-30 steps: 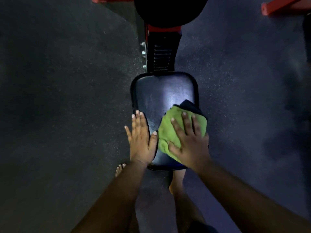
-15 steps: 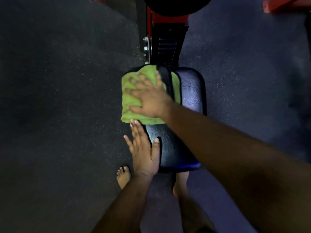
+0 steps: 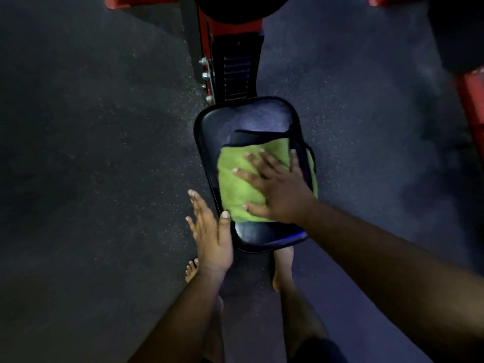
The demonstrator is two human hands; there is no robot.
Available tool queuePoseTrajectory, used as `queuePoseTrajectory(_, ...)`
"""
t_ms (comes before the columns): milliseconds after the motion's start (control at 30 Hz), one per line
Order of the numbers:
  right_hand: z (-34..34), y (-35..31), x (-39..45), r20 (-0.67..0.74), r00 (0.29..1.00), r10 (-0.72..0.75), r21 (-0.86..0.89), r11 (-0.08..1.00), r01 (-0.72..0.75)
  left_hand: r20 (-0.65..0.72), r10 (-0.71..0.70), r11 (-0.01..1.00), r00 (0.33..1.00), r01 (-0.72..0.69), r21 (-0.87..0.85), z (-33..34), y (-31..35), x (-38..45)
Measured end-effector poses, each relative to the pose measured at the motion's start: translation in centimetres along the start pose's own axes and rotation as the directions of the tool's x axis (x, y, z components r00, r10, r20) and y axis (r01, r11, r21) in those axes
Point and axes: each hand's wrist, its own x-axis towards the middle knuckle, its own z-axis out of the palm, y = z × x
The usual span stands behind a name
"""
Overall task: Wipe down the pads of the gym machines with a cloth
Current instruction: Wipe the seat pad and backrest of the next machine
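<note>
Right hand [image 3: 277,187], fingers flat, has dragged the cloth [image 3: 235,184] back from the pad [image 3: 251,116] far-left corner to centre. Left hand [image 3: 212,237], open, still braces the pad edge; wiping is midway.

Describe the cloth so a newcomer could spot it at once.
Find the red machine frame at the top; below it sits a black seat pad. The green cloth lies on it under the right hand, the only bright thing there.
</note>
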Motion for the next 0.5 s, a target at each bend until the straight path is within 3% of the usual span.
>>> queuePoseTrajectory(67,-0.2,0.2,-0.6,0.034,0.949,0.315,0.113,0.942,-0.316,0.074,0.03,0.998,0.997,-0.034,0.058,-0.5,-0.1,0.1)
queuePoseTrajectory(133,-0.1,-1.7,-1.1,0.043,0.871,0.489,0.194,0.851,-0.488,0.136,0.051,0.99,0.989,-0.068,0.12,-0.6,0.1,0.5)
queuePoseTrajectory(367,2.3,-7.6,-8.6,0.032,0.964,0.264,0.143,0.953,-0.266,0.275,-0.122,0.992,0.954,0.112,0.051,-1.1,1.0,-1.0)
queuePoseTrajectory(500,1.5,-9.4,-11.1,0.087,0.967,0.241,0.118,0.961,-0.25,0.4,-0.287,0.941,0.871,0.335,-0.055,-1.6,1.2,-4.3)
